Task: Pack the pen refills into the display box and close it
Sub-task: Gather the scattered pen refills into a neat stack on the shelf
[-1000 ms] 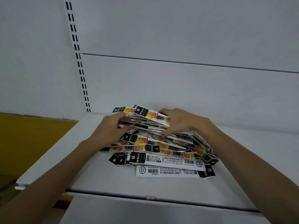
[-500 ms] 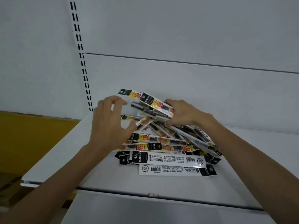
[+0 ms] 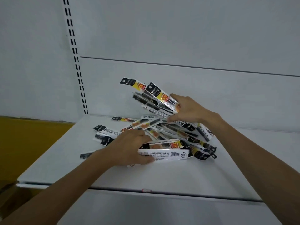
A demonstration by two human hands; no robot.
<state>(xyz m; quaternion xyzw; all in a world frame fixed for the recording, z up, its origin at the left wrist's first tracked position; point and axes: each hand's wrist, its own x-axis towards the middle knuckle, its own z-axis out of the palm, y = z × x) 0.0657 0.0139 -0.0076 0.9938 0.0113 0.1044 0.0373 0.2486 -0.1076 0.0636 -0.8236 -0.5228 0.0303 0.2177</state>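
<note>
White shop shelf [image 3: 61, 161], plain back panel [image 3: 178, 38]. My right hand [image 3: 190, 109] clutches a raised, fanned bundle of pen refill packs [image 3: 155, 96]. My left hand [image 3: 129, 148] grips lower packs from the pile [image 3: 178, 132] on the shelf. Slick sleeves may slip from the loose fan and scatter. I see no display box, and the left fingertips are hidden.

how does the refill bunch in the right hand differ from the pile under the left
The raised bunch, gripped by the right hand, is lifted and tilted, ends pointing up-left; the lower pile under the left hand lies on the shelf. The raised bunch is roughly aligned; the lower pile fans out crosswise. Both are black, white and yellow refill packs.
</note>
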